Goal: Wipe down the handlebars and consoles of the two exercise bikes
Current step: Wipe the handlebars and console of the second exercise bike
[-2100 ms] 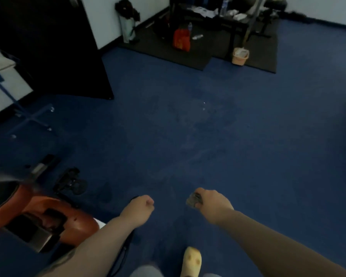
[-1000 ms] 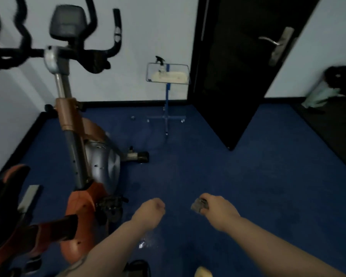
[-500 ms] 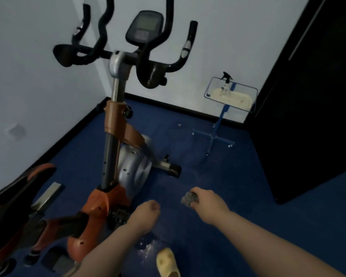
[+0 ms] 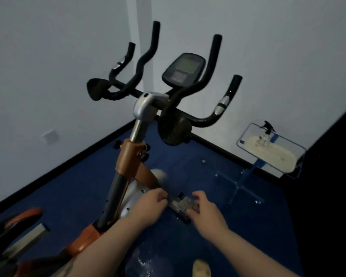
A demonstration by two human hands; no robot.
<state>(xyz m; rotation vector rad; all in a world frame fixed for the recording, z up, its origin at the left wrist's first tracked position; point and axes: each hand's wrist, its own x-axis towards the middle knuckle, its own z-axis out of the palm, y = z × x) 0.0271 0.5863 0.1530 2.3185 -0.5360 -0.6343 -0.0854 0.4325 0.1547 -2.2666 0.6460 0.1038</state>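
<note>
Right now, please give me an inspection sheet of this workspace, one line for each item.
Surface: blue carpet floor, a shiny patch near the feet.
Job's things: exercise bike; handlebars and console untouched; grey cloth.
Clutter: stand tray with spray bottle and pale cloth.
Grippers: right hand holds the grey cloth; left hand closed beside it.
Cables: nothing seen.
Surroundings: white walls, dark door.
</note>
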